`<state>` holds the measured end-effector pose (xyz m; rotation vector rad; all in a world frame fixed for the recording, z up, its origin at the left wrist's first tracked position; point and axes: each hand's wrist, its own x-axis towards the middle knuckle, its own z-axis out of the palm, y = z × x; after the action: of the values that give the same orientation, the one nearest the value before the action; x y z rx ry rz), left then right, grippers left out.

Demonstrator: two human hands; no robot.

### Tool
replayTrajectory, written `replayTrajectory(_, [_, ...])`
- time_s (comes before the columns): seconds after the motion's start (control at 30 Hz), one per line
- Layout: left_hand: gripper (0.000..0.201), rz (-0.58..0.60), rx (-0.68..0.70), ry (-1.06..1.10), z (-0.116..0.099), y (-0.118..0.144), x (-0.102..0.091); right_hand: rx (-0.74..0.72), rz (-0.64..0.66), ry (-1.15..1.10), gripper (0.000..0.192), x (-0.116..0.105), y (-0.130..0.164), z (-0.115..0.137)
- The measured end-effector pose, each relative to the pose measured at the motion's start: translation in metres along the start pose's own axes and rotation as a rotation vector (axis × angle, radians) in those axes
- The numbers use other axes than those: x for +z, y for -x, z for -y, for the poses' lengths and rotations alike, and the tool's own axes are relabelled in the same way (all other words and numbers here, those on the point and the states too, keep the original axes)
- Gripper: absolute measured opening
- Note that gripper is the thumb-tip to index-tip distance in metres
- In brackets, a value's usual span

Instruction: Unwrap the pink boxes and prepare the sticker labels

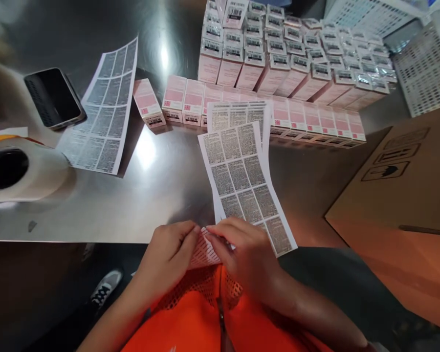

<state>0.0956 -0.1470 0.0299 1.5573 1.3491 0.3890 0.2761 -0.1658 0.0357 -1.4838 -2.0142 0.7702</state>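
Observation:
My left hand (171,248) and my right hand (250,254) meet at the table's front edge, close to my orange vest. Between them they pinch a pink printed piece (202,250) with white lines; whether it is a box or a sheet cannot be made out. The right fingers partly cover it. Just behind my right hand lies a sheet of printed labels (238,168), its lower corner reaching past the table edge. Another label sheet (238,113) lies beneath it, leaning over the row of pink boxes (317,120).
Plastic-wrapped boxes (278,61) stand stacked at the back. A single pink box (148,103), a label sheet (108,105), a phone (55,97) and a clear tape roll (40,168) are on the left. A cardboard carton (399,195) and white baskets (427,66) stand right.

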Motion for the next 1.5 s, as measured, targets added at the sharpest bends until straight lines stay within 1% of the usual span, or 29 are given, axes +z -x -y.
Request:
replayTrajectory(0.07, [0.042,-0.001,0.004,-0.038,0.000,0.001,0.001,0.001,-0.022,0.076,0.012,0.002,0.002,0.000])
replayTrajectory(0.17, [0.041,-0.004,0.025,-0.088,-0.002,0.001,0.003,0.003,-0.038,0.104,0.011,0.005,0.005,0.004])
replayTrajectory(0.27, [0.041,0.000,0.038,-0.146,-0.002,-0.001,0.005,-0.008,-0.011,0.162,0.019,0.005,0.007,0.013])
replayTrajectory(0.33, [0.041,-0.015,0.044,-0.219,0.002,-0.004,0.005,-0.026,0.024,0.139,0.024,-0.001,0.007,0.014])
replayTrajectory(0.37, [0.039,-0.035,0.065,-0.262,0.004,-0.006,0.006,-0.011,0.017,0.087,0.024,-0.006,0.005,0.012])
replayTrajectory(0.4, [0.037,-0.055,0.111,-0.304,0.007,-0.008,0.006,0.034,-0.017,0.012,0.022,-0.012,0.002,0.006])
replayTrajectory(0.43, [0.034,-0.062,0.184,-0.342,0.010,-0.010,0.007,0.109,-0.080,-0.076,0.018,-0.020,-0.002,-0.004])
replayTrajectory(0.47, [0.031,-0.044,0.275,-0.373,0.013,-0.012,0.008,0.205,-0.151,-0.164,0.014,-0.028,-0.007,-0.016])
replayTrajectory(0.5, [0.029,0.002,0.376,-0.396,0.014,-0.014,0.010,0.309,-0.217,-0.244,0.013,-0.036,-0.013,-0.031])
replayTrajectory(0.53, [0.027,0.071,0.477,-0.418,0.015,-0.015,0.012,0.394,-0.257,-0.318,0.015,-0.043,-0.019,-0.048])
replayTrajectory(0.6, [0.024,0.208,0.617,-0.493,0.013,-0.017,0.018,0.523,-0.210,-0.421,0.022,-0.052,-0.031,-0.079])
replayTrajectory(0.63, [0.022,0.237,0.654,-0.542,0.011,-0.018,0.022,0.556,-0.170,-0.447,0.025,-0.053,-0.036,-0.091])
replayTrajectory(0.67, [0.021,0.226,0.672,-0.593,0.009,-0.019,0.026,0.578,-0.131,-0.466,0.026,-0.052,-0.039,-0.099])
replayTrajectory(0.73, [0.018,0.127,0.686,-0.665,0.004,-0.024,0.034,0.590,-0.102,-0.497,0.028,-0.046,-0.041,-0.105])
replayTrajectory(0.77, [0.018,0.071,0.700,-0.670,0.002,-0.028,0.039,0.593,-0.121,-0.522,0.030,-0.042,-0.040,-0.104])
replayTrajectory(0.8, [0.018,0.028,0.724,-0.656,0.000,-0.032,0.043,0.601,-0.167,-0.560,0.032,-0.038,-0.037,-0.100])
replayTrajectory(0.83, [0.019,0.010,0.756,-0.630,-0.001,-0.037,0.047,0.616,-0.225,-0.610,0.036,-0.035,-0.034,-0.095])
replayTrajectory(0.9, [0.021,0.042,0.811,-0.580,-0.002,-0.046,0.055,0.672,-0.310,-0.735,0.042,-0.033,-0.026,-0.085])
replayTrajectory(0.97, [0.022,0.105,0.835,-0.561,-0.002,-0.052,0.060,0.722,-0.311,-0.832,0.046,-0.036,-0.019,-0.078])
replayTrajectory(1.03, [0.024,0.155,0.836,-0.568,-0.001,-0.053,0.062,0.715,-0.248,-0.818,0.044,-0.043,-0.013,-0.077])
replayTrajectory(1.13, [0.027,0.176,0.831,-0.570,0.002,-0.049,0.058,0.632,-0.155,-0.600,0.034,-0.056,-0.014,-0.084])
replayTrajectory(1.2, [0.025,0.193,0.830,-0.556,0.005,-0.046,0.053,0.573,-0.121,-0.469,0.027,-0.061,-0.020,-0.090])
replayTrajectory(1.27, [0.022,0.203,0.835,-0.546,0.008,-0.044,0.050,0.525,-0.099,-0.431,0.023,-0.061,-0.029,-0.095])
replayTrajectory(1.33, [0.020,0.182,0.844,-0.533,0.013,-0.042,0.051,0.494,-0.076,-0.443,0.021,-0.058,-0.038,-0.098])
replayTrajectory(1.4, [0.021,0.144,0.854,-0.521,0.017,-0.042,0.053,0.474,-0.054,-0.447,0.019,-0.053,-0.044,-0.100])
replayTrajectory(1.5, [0.022,0.123,0.863,-0.500,0.022,-0.041,0.056,0.472,-0.007,-0.434,0.019,-0.049,-0.047,-0.102])
